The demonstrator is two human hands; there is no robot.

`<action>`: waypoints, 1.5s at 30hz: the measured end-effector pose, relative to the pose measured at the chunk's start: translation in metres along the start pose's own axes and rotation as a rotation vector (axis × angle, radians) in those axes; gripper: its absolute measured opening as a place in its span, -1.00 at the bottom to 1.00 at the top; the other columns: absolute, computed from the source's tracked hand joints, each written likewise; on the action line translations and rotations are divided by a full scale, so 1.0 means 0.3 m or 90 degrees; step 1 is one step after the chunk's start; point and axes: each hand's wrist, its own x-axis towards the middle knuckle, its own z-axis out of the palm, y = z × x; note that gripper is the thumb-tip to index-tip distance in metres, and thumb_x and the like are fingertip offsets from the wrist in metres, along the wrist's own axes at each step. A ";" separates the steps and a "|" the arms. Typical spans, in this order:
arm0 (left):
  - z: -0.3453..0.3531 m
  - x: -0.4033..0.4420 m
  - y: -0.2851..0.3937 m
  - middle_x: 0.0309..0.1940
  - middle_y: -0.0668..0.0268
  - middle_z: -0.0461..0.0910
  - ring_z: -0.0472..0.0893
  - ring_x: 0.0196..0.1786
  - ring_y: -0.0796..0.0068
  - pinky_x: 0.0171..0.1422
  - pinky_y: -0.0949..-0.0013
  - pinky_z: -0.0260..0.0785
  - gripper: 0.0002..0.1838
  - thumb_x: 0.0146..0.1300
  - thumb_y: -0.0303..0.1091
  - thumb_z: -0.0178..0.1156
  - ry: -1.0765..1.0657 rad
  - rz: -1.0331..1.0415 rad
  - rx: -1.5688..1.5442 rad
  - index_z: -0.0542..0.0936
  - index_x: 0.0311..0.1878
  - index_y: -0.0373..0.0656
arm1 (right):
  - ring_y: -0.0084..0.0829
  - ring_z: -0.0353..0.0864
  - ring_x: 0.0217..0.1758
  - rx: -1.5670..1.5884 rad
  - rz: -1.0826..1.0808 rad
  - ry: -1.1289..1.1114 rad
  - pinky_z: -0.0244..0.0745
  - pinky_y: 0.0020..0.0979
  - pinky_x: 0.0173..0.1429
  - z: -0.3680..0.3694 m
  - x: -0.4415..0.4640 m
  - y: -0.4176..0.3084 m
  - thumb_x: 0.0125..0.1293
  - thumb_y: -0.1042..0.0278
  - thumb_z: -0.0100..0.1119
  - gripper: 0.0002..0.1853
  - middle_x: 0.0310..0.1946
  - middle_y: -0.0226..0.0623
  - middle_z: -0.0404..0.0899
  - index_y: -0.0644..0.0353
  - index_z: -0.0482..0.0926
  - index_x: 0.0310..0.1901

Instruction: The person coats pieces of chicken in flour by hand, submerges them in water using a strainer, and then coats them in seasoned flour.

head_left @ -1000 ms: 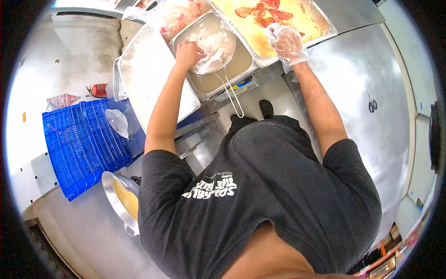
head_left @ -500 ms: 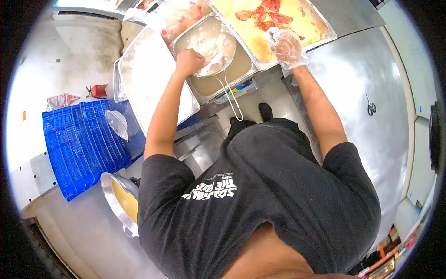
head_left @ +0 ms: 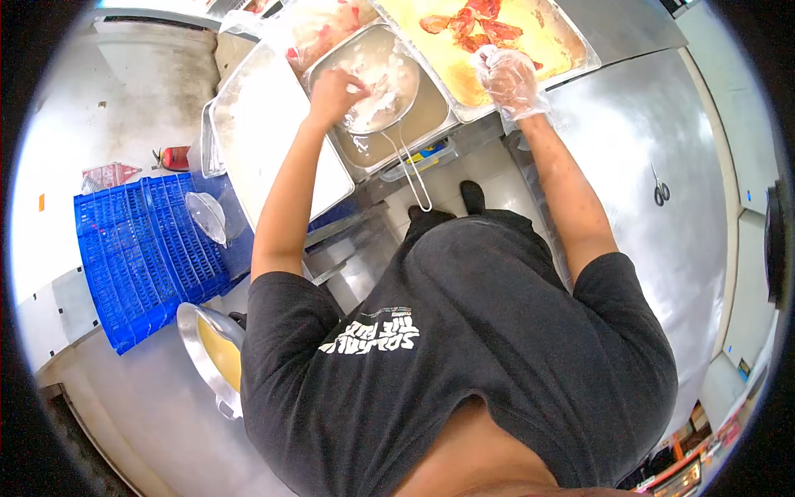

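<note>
My bare left hand [head_left: 333, 98] is over the left side of a round wire strainer [head_left: 402, 118], its fingers curled and thumb and fingertips drawn together; what they hold, if anything, is too small to make out. Pale, wet, white-coated pieces [head_left: 383, 81] lie in the strainer, which sits over a metal pan of cloudy liquid [head_left: 431, 124]. My right hand [head_left: 507, 79], in a clear plastic glove, is curled over the near part of a tray of yellow powder [head_left: 571, 50]. Its fingertips are partly hidden. Dark red pieces [head_left: 472, 29] lie on the powder beside it.
A white tray [head_left: 273, 141] stands left of the strainer, with a bag of pale and red pieces [head_left: 327, 29] behind. Blue crates [head_left: 149, 257], a small sieve [head_left: 207, 217] and a bowl of yellow liquid [head_left: 217, 356] are at left. Scissors [head_left: 661, 192] lie on the steel counter [head_left: 629, 248].
My left hand has lifted slightly and its fingers have shifted over the strainer. A whitish splash now shows in the liquid below that hand. My gloved right hand is almost unmoved.
</note>
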 end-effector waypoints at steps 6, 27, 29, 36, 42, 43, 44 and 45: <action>0.126 -0.047 0.091 -0.28 0.35 0.64 0.51 0.04 0.26 0.07 0.13 0.33 -0.86 0.03 -0.18 0.36 0.053 0.077 0.076 0.77 -0.35 0.07 | -0.07 0.59 -0.45 -0.012 -0.009 0.001 0.44 -0.08 -0.36 -0.007 -0.002 -0.002 0.33 0.11 0.08 -0.73 -0.56 -0.09 0.56 0.13 0.51 -0.40; 0.067 -0.146 0.070 -0.28 0.13 0.63 0.55 -0.06 0.08 0.10 0.12 0.42 -0.84 0.06 -0.19 0.32 -0.032 0.042 0.103 0.76 -0.33 0.01 | -0.07 0.60 -0.42 -0.039 0.010 -0.045 0.45 -0.14 -0.33 -0.027 -0.003 -0.024 0.33 0.16 0.10 -0.79 -0.50 -0.09 0.59 0.12 0.55 -0.32; 0.066 -0.145 0.074 -0.27 0.11 0.63 0.55 -0.05 0.07 0.10 0.13 0.42 -0.84 0.07 -0.19 0.31 -0.029 0.034 0.087 0.76 -0.34 -0.01 | -0.07 0.61 -0.42 -0.037 -0.002 -0.036 0.46 -0.15 -0.32 -0.026 0.000 -0.018 0.32 0.16 0.10 -0.79 -0.50 -0.08 0.59 0.11 0.56 -0.31; 0.044 -0.160 0.124 -0.22 0.08 0.64 0.59 -0.05 0.02 0.07 0.08 0.45 -0.80 0.11 -0.18 0.29 0.023 -0.144 0.044 0.73 -0.32 -0.08 | -0.07 0.62 -0.39 -0.017 0.000 -0.025 0.48 -0.16 -0.28 -0.031 -0.008 -0.031 0.30 0.19 0.11 -0.80 -0.49 -0.07 0.59 0.11 0.60 -0.34; 0.082 -0.186 0.126 -0.26 0.11 0.67 0.60 -0.03 0.05 0.02 0.08 0.49 -0.81 0.15 -0.26 0.18 0.006 -0.243 0.086 0.74 -0.32 -0.06 | -0.08 0.65 -0.33 -0.038 -0.010 -0.034 0.52 -0.16 -0.21 -0.027 0.001 -0.036 0.27 0.18 0.16 -0.79 -0.45 -0.12 0.65 0.13 0.64 -0.31; 0.090 -0.206 0.115 -0.25 0.11 0.67 0.61 -0.04 0.07 0.01 0.09 0.50 -0.81 0.15 -0.27 0.17 -0.007 -0.227 0.138 0.74 -0.32 -0.06 | -0.09 0.64 -0.37 -0.032 -0.020 -0.024 0.50 -0.17 -0.24 -0.026 0.004 -0.036 0.28 0.17 0.15 -0.79 -0.49 -0.11 0.62 0.12 0.62 -0.34; 0.095 -0.221 0.107 -0.24 0.11 0.67 0.61 -0.04 0.08 0.00 0.09 0.50 -0.81 0.15 -0.29 0.16 -0.021 -0.209 0.191 0.74 -0.32 -0.06 | -0.10 0.63 -0.41 -0.025 -0.028 -0.014 0.49 -0.17 -0.27 -0.024 0.006 -0.034 0.29 0.16 0.13 -0.78 -0.53 -0.11 0.60 0.11 0.60 -0.38; 0.102 -0.230 0.101 -0.23 0.10 0.67 0.62 -0.06 0.09 0.00 0.09 0.50 -0.81 0.15 -0.27 0.16 -0.006 -0.190 0.186 0.74 -0.32 -0.07 | -0.11 0.62 -0.45 -0.017 -0.035 -0.006 0.48 -0.17 -0.30 -0.022 0.001 -0.035 0.30 0.15 0.12 -0.77 -0.58 -0.10 0.57 0.10 0.58 -0.41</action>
